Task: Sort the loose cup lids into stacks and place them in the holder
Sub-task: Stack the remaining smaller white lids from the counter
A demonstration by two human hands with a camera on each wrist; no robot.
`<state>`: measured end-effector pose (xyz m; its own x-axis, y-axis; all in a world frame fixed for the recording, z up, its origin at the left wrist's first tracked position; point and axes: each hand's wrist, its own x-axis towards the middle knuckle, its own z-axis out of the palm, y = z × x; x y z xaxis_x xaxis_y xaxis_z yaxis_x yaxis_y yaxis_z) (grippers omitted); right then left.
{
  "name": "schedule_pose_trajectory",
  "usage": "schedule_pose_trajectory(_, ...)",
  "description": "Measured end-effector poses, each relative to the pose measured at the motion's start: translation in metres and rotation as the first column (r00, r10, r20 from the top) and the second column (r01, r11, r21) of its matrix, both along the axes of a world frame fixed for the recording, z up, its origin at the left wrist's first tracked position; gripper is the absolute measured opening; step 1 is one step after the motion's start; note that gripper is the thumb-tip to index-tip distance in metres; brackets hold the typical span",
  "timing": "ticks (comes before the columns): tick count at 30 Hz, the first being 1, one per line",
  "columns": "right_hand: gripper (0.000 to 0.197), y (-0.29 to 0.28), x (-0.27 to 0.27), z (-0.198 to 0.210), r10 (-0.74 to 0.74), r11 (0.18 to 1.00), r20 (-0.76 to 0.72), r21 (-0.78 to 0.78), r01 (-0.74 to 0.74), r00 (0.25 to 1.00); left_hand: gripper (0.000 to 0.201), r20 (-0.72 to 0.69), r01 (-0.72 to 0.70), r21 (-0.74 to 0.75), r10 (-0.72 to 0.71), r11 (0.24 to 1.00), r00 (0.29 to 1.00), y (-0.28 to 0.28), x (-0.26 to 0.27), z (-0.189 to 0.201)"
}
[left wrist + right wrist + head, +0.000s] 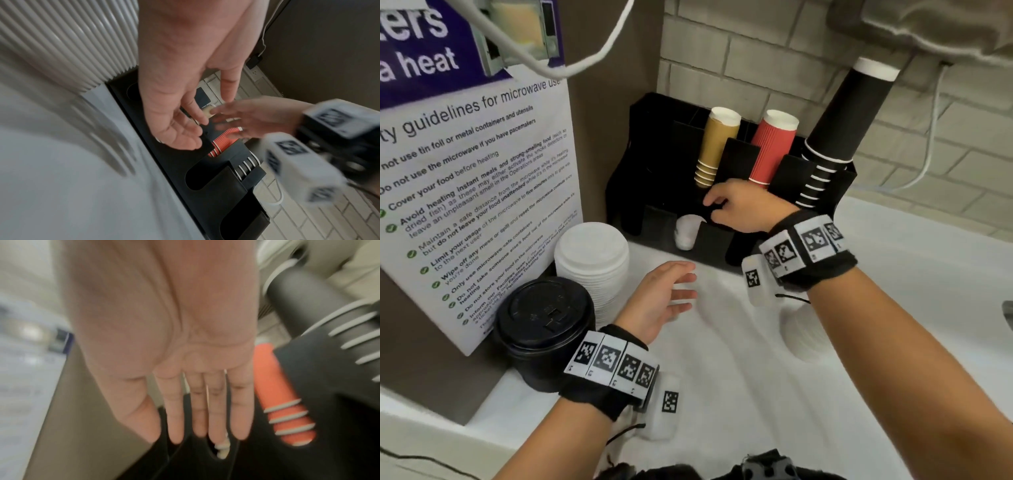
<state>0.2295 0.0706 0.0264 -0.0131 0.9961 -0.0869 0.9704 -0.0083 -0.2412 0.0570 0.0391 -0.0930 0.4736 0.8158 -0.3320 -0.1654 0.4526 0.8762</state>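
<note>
The black holder [739, 161] stands against the brick wall, with white lids [685, 233] sitting in a lower front slot. My right hand [714, 209] reaches to the holder's front just right of those lids; in the right wrist view it [205, 434] shows a flat palm with straight fingers and holds nothing. My left hand [685, 287] hovers empty over the white counter, fingers spread and relaxed [207, 123]. A tall white lid stack [592, 260] and a black lid stack [544, 329] stand at the left. Another white lid stack [804, 339] lies under my right forearm.
The holder carries stacks of tan cups [717, 144], red cups [774, 147] and black cups [842, 116]. A microwave notice [476, 192] covers the left wall. White cables [928, 150] hang at the right. The counter [722, 377] lies between my arms.
</note>
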Motion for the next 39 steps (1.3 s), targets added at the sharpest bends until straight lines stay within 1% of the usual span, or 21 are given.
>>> schedule_pose_trajectory(2,0.032,-0.038,0.023,0.014,-0.058,0.997,-0.075,-0.064,0.054,0.996,0.016,-0.01,0.014,0.01,-0.014,1.0,1.0,0.0,0.001,0.0)
schedule_pose_trajectory(4,0.033,-0.075,0.046,0.019,-0.146,0.977,-0.075,-0.169,0.132,0.986,0.016,0.001,0.029,0.006,-0.029,1.0,1.0,-0.001,0.003,0.0)
schedule_pose_trajectory(6,0.037,-0.106,0.066,0.019,-0.238,0.948,-0.055,-0.231,0.219,0.97,0.015,0.012,0.045,0.008,-0.045,0.999,0.999,-0.003,0.005,0.0)
schedule_pose_trajectory(8,0.049,-0.132,0.082,0.014,-0.324,0.911,-0.036,-0.281,0.301,0.945,0.015,0.018,0.064,0.011,-0.064,0.998,0.998,-0.004,0.007,-0.001)
schedule_pose_trajectory(9,0.059,-0.142,0.089,0.01,-0.35,0.892,-0.021,-0.312,0.327,0.936,0.015,0.024,0.074,0.009,-0.074,0.997,0.997,-0.005,0.009,-0.001)
schedule_pose_trajectory(12,0.087,-0.161,0.103,-0.005,-0.381,0.847,0.031,-0.389,0.362,0.924,0.016,0.032,0.106,0.017,-0.106,0.994,0.994,-0.009,0.012,-0.001)
schedule_pose_trajectory(14,0.096,-0.167,0.106,-0.016,-0.384,0.84,0.058,-0.394,0.375,0.922,0.022,0.037,0.13,0.029,-0.131,0.991,0.991,-0.012,0.015,0.0)
schedule_pose_trajectory(16,0.096,-0.17,0.108,-0.025,-0.382,0.851,0.075,-0.36,0.382,0.921,0.02,0.037,0.149,0.032,-0.15,0.988,0.988,-0.015,0.018,0.0)
schedule_pose_trajectory(19,0.089,-0.172,0.11,-0.031,-0.396,0.87,0.063,-0.293,0.396,0.916,0.018,0.033,0.161,0.031,-0.162,0.986,0.986,-0.019,0.02,0.0)
schedule_pose_trajectory(22,0.08,-0.173,0.111,-0.033,-0.409,0.88,0.033,-0.251,0.404,0.912,0.019,0.027,0.168,0.035,-0.169,0.985,0.985,-0.022,0.02,0.001)
schedule_pose_trajectory(27,0.073,-0.172,0.11,-0.029,-0.404,0.891,0.022,-0.217,0.399,0.914,0.018,0.026,0.183,0.037,-0.184,0.982,0.982,-0.026,0.021,0.002)
schedule_pose_trajectory(29,0.072,-0.174,0.108,-0.021,-0.386,0.913,0.007,-0.143,0.383,0.923,0.016,0.028,0.184,0.073,-0.187,0.98,0.982,-0.027,0.022,0.004)
schedule_pose_trajectory(30,0.072,-0.174,0.105,-0.015,-0.359,0.93,-0.029,-0.091,0.355,0.933,0.016,0.028,0.191,0.108,-0.195,0.976,0.98,-0.029,0.023,0.006)
schedule_pose_trajectory(31,0.071,-0.174,0.1,-0.01,-0.316,0.949,-0.095,-0.038,0.314,0.944,0.019,0.035,0.209,0.149,-0.216,0.967,0.976,-0.031,0.024,0.009)
schedule_pose_trajectory(32,0.071,-0.173,0.092,-0.005,-0.26,0.964,-0.183,0.006,0.266,0.948,0.027,0.05,0.236,0.192,-0.249,0.953,0.967,-0.033,0.026,0.011)
schedule_pose_trajectory(34,0.071,-0.168,0.07,0.002,-0.132,0.985,-0.351,0.057,0.162,0.927,0.05,0.112,0.302,0.241,-0.335,0.922,0.935,-0.04,0.032,0.016)
schedule_pose_trajectory(36,0.072,-0.16,0.047,0.001,-0.031,0.993,-0.452,0.086,0.078,0.891,0.069,0.196,0.36,0.252,-0.411,0.899,0.89,-0.046,0.04,0.021)
schedule_pose_trajectory(37,0.07,-0.157,0.038,-0.002,0.005,0.994,-0.479,0.1,0.049,0.878,0.072,0.235,0.373,0.257,-0.432,0.891,0.871,-0.048,0.043,0.022)
schedule_pose_trajectory(39,0.067,-0.152,0.027,-0.006,0.049,0.992,-0.514,0.125,0.019,0.857,0.065,0.311,0.361,0.254,-0.429,0.897,0.848,-0.05,0.045,0.026)
